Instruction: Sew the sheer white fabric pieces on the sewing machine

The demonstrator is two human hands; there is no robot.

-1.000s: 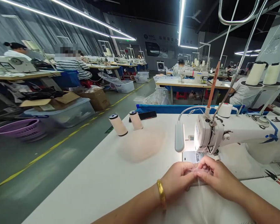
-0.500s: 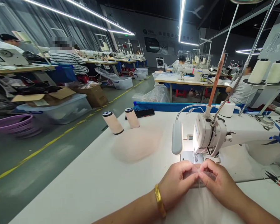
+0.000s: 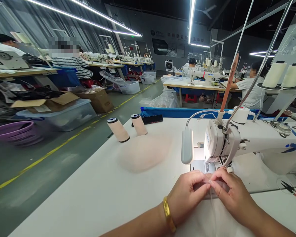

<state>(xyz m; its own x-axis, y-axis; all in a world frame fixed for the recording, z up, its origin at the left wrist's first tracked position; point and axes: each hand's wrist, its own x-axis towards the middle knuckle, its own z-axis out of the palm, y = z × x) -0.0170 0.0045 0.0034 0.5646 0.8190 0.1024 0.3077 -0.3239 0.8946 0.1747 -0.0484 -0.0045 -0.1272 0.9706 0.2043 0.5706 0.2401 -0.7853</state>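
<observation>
My left hand (image 3: 187, 194), with a gold bracelet (image 3: 168, 214) at the wrist, pinches a sheer pale fabric (image 3: 210, 210) between thumb and fingers. Close against it, my right hand (image 3: 233, 192) pinches the same fabric, the fingertips of both hands nearly touching. The fabric hangs down from the fingers toward me, and its outline is hard to make out against the white tabletop. Just beyond the fingertips are the presser foot (image 3: 208, 167) and needle plate (image 3: 196, 165) of a white sewing machine (image 3: 218, 141). A lit lamp (image 3: 187, 146) hangs left of the machine head.
Two peach thread cones (image 3: 118, 130) and a black phone (image 3: 151, 119) lie at the table's far left edge. Red-handled thread snips (image 3: 294, 192) rest at the right. An orange pencil (image 3: 230, 82) stands on the machine head. Other people sit at machines farther off.
Both hands stay pinched on the fabric in almost the same place, with only a slight shift of the fingers. In the background, a person at the right has moved an arm and leaned left.
</observation>
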